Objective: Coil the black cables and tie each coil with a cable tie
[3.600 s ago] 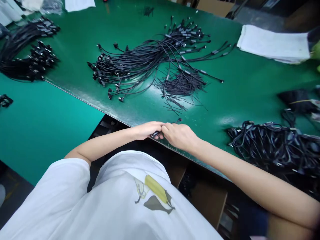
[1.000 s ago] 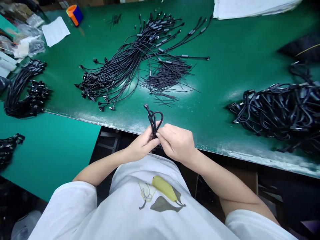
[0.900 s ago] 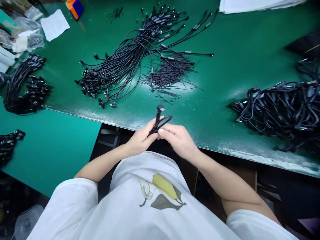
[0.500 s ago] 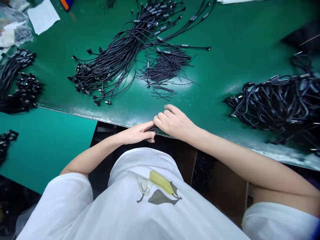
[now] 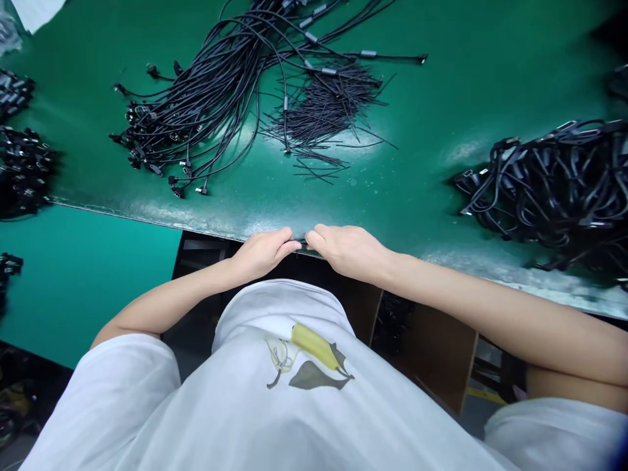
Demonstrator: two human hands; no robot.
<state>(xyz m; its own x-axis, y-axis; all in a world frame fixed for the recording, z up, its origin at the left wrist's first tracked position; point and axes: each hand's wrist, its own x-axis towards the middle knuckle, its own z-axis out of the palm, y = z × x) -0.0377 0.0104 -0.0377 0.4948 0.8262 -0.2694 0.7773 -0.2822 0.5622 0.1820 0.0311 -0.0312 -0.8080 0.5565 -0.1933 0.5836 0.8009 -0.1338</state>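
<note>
At the front edge of the green table (image 5: 422, 163), my left hand (image 5: 265, 253) and my right hand (image 5: 348, 250) face each other with a small gap between them. A short stretch of black cable (image 5: 303, 242) shows in that gap; both hands are closed on it, and most of it is hidden by the fingers. Beyond my hands lies a pile of thin black ties or wire pieces (image 5: 324, 108). Left of that pile, a bundle of black cables (image 5: 220, 78) with small plugs and grey sleeves stretches away from me.
On the right is a heap of coiled black cables (image 5: 549, 190). More cable ends (image 5: 24, 163) are stacked at the far left. A lower green surface (image 5: 88, 275) adjoins the table at left. White paper (image 5: 36, 10) lies at the top left corner.
My hands have drawn slightly apart, so a bit of cable shows between them. My right index finger, raised before, is now folded in. The view has shifted a little.
</note>
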